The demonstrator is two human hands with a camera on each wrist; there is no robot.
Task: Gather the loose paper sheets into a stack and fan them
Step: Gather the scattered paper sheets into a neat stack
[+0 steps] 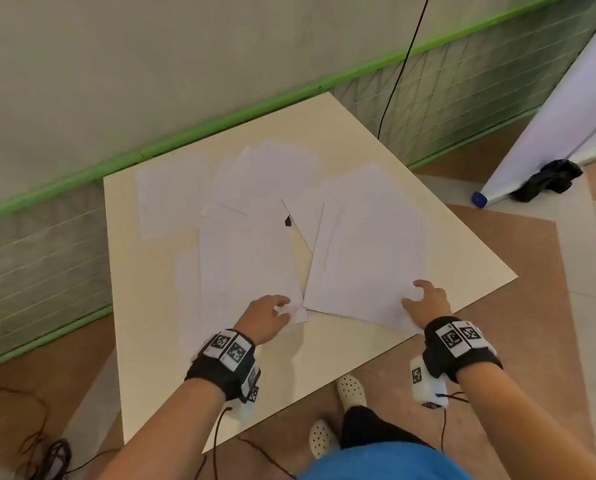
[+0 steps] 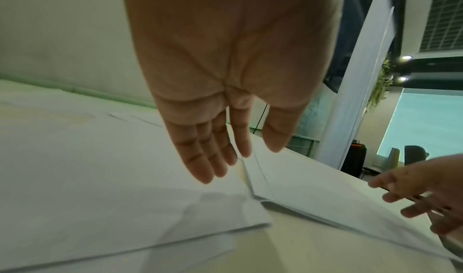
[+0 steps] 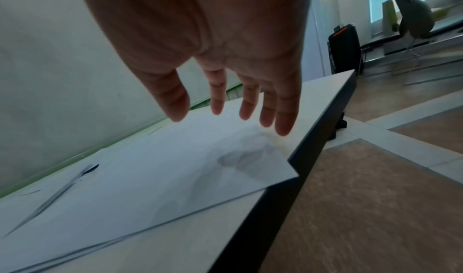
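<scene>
Several loose white paper sheets lie scattered on a cream table (image 1: 144, 323). One overlapping group (image 1: 248, 258) lies near the middle and another (image 1: 365, 254) to its right. More sheets (image 1: 272, 171) lie farther back. My left hand (image 1: 282, 308) is over the near corner of the middle group, its fingers (image 2: 200, 158) straight and holding nothing. My right hand (image 1: 414, 292) hovers over the near right corner of the right group, with its fingers (image 3: 250, 103) spread. That corner (image 3: 280, 170) juts past the table edge. Whether either hand touches paper is unclear.
A green-framed mesh barrier (image 1: 220, 116) runs behind the table, and a black cable (image 1: 400, 74) hangs by its far corner. A rolled white banner (image 1: 566, 109) and a black cloth (image 1: 549, 180) sit on the floor at right. My feet (image 1: 350, 388) stand at the near edge.
</scene>
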